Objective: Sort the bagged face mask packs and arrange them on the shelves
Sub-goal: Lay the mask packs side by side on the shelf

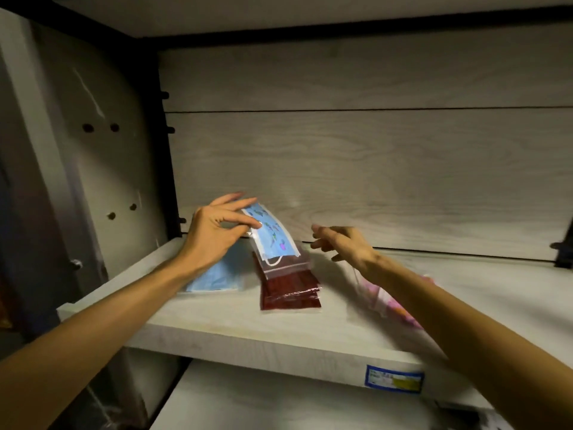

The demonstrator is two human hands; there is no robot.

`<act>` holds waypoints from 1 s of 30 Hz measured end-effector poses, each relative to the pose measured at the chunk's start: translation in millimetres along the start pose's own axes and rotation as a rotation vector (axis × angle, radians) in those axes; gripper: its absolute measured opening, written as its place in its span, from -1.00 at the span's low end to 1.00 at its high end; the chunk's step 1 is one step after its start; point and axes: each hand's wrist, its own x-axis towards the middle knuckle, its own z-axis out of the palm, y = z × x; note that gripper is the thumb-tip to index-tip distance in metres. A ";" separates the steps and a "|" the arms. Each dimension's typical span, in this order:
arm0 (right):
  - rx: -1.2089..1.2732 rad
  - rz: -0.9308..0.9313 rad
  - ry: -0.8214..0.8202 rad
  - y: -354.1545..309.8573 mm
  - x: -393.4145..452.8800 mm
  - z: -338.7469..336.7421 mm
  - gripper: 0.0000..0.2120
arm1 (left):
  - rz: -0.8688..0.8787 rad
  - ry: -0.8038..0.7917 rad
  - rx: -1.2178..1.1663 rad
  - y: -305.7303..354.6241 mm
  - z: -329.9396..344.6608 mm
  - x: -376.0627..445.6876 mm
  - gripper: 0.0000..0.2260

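My left hand (214, 231) pinches the top corner of a bagged blue mask with a coloured print (273, 235), held tilted above the shelf (217, 321). Under its lower end lies a stack of dark red mask packs (290, 288). A plain light blue mask pack (217, 274) lies flat on the shelf beneath my left wrist. My right hand (344, 243) hovers to the right of the printed pack with fingers spread and loose, touching nothing. A pink mask pack (390, 301) lies on the shelf, partly hidden by my right forearm.
The shelf has a pale wood-grain back wall (372, 166) and a grey left side panel with holes (102, 128). A blue and yellow label (393, 378) is stuck on the shelf's front edge. Another shelf board (279, 405) shows below.
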 end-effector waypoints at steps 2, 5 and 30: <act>0.133 0.065 -0.065 -5.8 -8.7 -4.9 -0.52 | 0.029 -0.006 -0.043 14.0 15.0 7.5 -0.72; 0.187 0.079 -0.121 -6.9 -27.6 -23.3 -0.61 | 0.067 0.012 -0.100 39.9 41.7 17.7 -0.74; -0.801 0.167 0.431 103.5 -216.6 -284.5 -0.49 | -0.092 -0.396 0.331 226.6 304.9 -31.2 -0.63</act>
